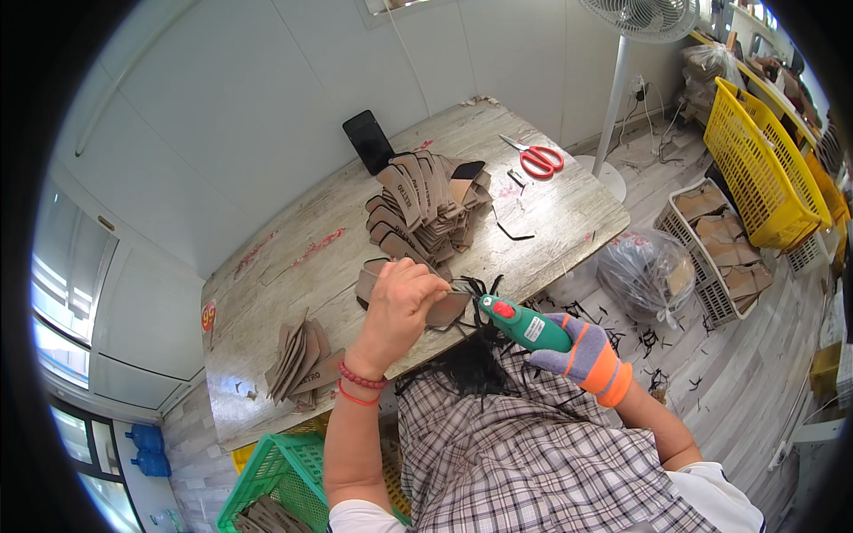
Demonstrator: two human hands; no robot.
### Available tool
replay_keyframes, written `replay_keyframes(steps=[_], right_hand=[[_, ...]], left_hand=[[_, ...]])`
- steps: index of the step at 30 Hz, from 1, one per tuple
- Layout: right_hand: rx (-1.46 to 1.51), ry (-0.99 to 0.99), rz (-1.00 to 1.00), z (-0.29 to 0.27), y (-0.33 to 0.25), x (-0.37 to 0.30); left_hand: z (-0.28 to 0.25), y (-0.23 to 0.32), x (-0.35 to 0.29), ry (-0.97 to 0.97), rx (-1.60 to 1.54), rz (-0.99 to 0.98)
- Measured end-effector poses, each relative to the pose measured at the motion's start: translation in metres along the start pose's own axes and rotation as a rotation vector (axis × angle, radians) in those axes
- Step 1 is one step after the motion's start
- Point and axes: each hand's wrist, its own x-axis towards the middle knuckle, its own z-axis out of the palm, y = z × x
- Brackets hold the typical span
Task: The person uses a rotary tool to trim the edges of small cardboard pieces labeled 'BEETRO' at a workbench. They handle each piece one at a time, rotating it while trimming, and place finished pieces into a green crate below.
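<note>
A whitewashed wall fills the upper left of the frame, and below it a long pale wood-grain worktable point(533, 213) runs diagonally from lower left to upper centre. A grey plank floor point(755, 355) takes up the right side, littered with short black offcuts. At the far right stand a tall yellow plastic crate point(764, 169) and a white slatted basket point(702, 266) of brown pieces, with a grey plastic bag point(644, 271) beside them. A white pedestal fan point(622, 80) rises at the top, its head cut off by the frame edge. A green plastic crate point(275, 475) sits at the lower left, partly hidden by the person's arm.

At table centre rises a large fanned stack of flat brown cardboard pieces point(426, 209), with a smaller pile point(302, 360) at left. A black phone point(368, 140) leans against the wall, and red-handled scissors point(538, 160) lie at the upper centre.

The bare left hand point(400, 302), with red bead bracelets at the wrist, is curled closed over a flat brown cardboard piece point(444, 309) at the table's near edge; its fingertips are hidden. The right hand point(577, 351), in a grey and orange work glove, grips a green handheld tool with a red button point(520, 322), its tip touching that piece. Tangled black cords point(471, 360) hang there onto the checked lap; what the tip does is hard to make out.
</note>
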Motion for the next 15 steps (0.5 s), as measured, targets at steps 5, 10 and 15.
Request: replay_keyframes(steps=[5, 10, 15], right_hand=[[0.039, -0.044, 0.022, 0.005, 0.002, 0.002], [-0.018, 0.012, 0.005, 0.01, 0.012, 0.0], [0.064, 0.004, 0.124, 0.009, 0.025, -0.002]], left_hand=[[-0.008, 0.001, -0.002, -0.09, 0.032, -0.019], [-0.039, -0.036, -0.053, 0.074, -0.07, -0.403], [-0.068, -0.119, -0.156, 0.209, 0.554, -0.859]])
